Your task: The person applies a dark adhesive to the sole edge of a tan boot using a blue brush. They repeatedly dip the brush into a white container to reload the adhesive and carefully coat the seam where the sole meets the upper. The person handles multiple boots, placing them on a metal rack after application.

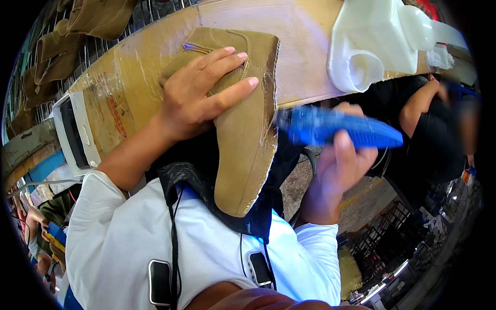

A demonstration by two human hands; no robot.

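Observation:
A tan suede boot [243, 150] lies on its side over my lap and the edge of the cardboard-covered bench. My left hand [201, 88] holds it down from above, fingers spread across the shaft and the thumb side nearest me. A darker brown band runs along part of the boot's sole edge, where pale stitching shows. My right hand [343, 150] is closed round a blue brush-like tool [336, 128], blurred by motion. The tool's dark tip meets or almost meets that edge; I cannot tell which.
A cut-open white plastic jug [380, 39] stands at the bench's far right. Cardboard [299, 46] covers the bench top. Other tan boots [57, 49] hang on a wire rack at far left. A white-framed box [77, 132] sits at the left. Another person [426, 113] sits close by at right.

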